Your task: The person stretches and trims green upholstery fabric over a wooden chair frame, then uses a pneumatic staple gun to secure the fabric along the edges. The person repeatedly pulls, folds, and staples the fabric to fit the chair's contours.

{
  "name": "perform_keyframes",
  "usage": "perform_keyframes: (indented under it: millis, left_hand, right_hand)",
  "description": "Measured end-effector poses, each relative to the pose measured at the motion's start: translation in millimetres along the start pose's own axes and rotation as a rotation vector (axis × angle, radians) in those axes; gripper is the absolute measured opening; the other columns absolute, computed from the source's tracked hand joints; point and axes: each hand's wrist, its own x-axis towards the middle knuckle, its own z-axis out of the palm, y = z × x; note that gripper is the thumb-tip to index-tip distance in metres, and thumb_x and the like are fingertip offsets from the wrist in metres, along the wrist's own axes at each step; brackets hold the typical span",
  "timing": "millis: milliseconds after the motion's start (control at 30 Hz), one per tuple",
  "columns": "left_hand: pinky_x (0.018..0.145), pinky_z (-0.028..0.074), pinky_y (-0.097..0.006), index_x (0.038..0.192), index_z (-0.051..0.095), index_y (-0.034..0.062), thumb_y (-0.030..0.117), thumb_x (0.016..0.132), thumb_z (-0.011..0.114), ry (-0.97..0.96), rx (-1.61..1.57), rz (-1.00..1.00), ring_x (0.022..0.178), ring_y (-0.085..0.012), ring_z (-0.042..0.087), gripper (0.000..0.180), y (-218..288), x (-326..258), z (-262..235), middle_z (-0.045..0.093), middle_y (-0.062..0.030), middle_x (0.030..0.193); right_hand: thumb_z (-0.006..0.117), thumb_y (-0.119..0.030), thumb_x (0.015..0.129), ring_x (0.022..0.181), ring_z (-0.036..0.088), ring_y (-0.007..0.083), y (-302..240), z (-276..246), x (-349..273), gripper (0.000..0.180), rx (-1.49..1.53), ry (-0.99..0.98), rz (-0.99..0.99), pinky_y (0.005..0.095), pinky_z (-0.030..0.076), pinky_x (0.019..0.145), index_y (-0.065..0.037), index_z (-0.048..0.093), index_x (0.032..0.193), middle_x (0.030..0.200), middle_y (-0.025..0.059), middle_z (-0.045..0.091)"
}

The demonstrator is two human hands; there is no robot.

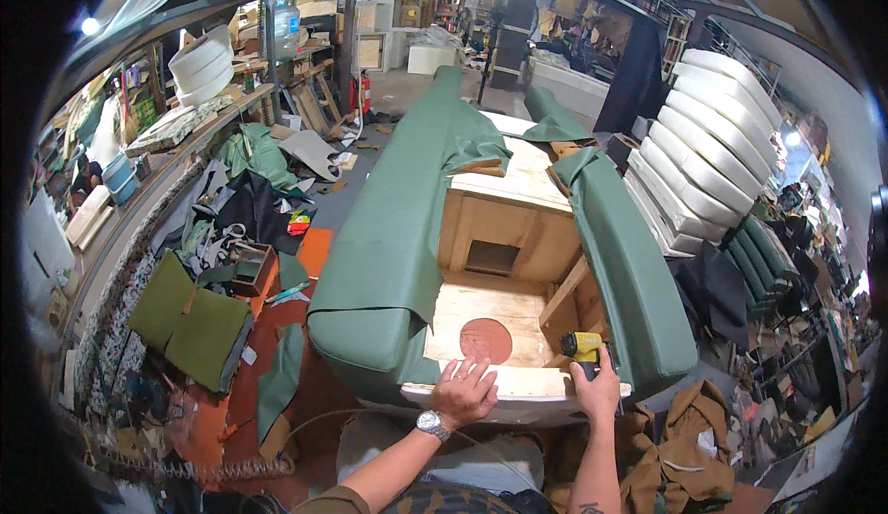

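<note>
A sofa-like wooden frame (pixel 518 380) stands in front of me, its long sides covered in green leather-like upholstery (pixel 375 250). My left hand (pixel 465 392), with a wristwatch (pixel 432 424) on the wrist, lies on the near wooden edge with its fingers stretched out. In my right hand (pixel 597 390) is a yellow and black staple gun (pixel 583 344), held over the near right corner beside the green side panel. Between the sides the frame is hollow, with a round hole (pixel 486 340) in its wooden bottom and loose green flaps (pixel 479 151) folded over the far end.
White foam cushions (pixel 712 135) are stacked at the right. Brown fabric (pixel 680 445) lies by my right arm. Green cushion pieces (pixel 190 320) and scraps cover the floor at left. A coiled hose (pixel 250 468) runs at lower left. A fire extinguisher (pixel 361 93) stands farther back.
</note>
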Motion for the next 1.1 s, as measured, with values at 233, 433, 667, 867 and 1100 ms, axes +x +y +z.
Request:
perform_keyframes:
  millis: [233, 433, 667, 867, 1100]
  left_hand:
    - [0.099, 0.051, -0.05, 0.107, 0.076, 0.0145, 0.03, 0.087, 0.067, -0.004, 0.011, 0.012, 0.112, -0.0292, 0.068, 0.027, 0, 0, -2, 0.073, -0.009, 0.122]
    - [0.099, 0.05, -0.05, 0.106, 0.076, 0.0141, 0.031, 0.088, 0.067, -0.016, 0.007, 0.005, 0.114, -0.0284, 0.067, 0.026, 0, 1, -1, 0.072, -0.0093, 0.123]
    - [0.098, 0.05, -0.05, 0.106, 0.075, 0.0157, 0.025, 0.086, 0.069, -0.029, -0.09, -0.079, 0.11, -0.0299, 0.069, 0.024, 4, 5, -3, 0.073, -0.0074, 0.118]
    - [0.09, 0.059, -0.043, 0.125, 0.065, 0.0048, 0.034, 0.107, 0.055, -0.33, -1.518, -0.979, 0.103, -0.0251, 0.072, 0.036, -1, 86, -98, 0.073, -0.0095, 0.114]
    - [0.09, 0.056, -0.042, 0.116, 0.065, -0.0053, 0.022, 0.108, 0.046, 0.134, -1.597, 0.403, 0.098, -0.0263, 0.07, 0.035, 20, 188, -294, 0.073, -0.0203, 0.104]
  right_hand:
    - [0.077, -0.044, 0.084, 0.104, 0.07, 0.0451, 0, -1, 0, 0.079, 0.009, -0.027, 0.018, 0.0513, 0.054, 0.092, -0.011, 0.049, 0.151, 0.111, 0.0287, 0.072]
    - [0.077, -0.044, 0.084, 0.105, 0.07, 0.0452, -2, -2, -1, 0.079, 0.006, -0.023, 0.032, 0.0509, 0.054, 0.093, -0.011, 0.05, 0.151, 0.111, 0.0294, 0.072]
    - [0.077, -0.046, 0.084, 0.106, 0.069, 0.0456, -2, -2, 1, 0.08, -0.018, -0.02, 0.031, 0.0509, 0.053, 0.093, -0.011, 0.05, 0.151, 0.111, 0.0292, 0.072]
    - [0.076, -0.051, 0.083, 0.104, 0.069, 0.0462, 2, -1, 4, 0.084, -0.03, -0.041, 0.043, 0.0509, 0.054, 0.093, -0.013, 0.047, 0.153, 0.11, 0.0304, 0.072]
    - [0.077, -0.048, 0.084, 0.104, 0.07, 0.0459, 5, 1, 3, 0.082, -0.017, -0.036, 0.032, 0.0514, 0.054, 0.093, -0.011, 0.049, 0.152, 0.109, 0.0292, 0.073]
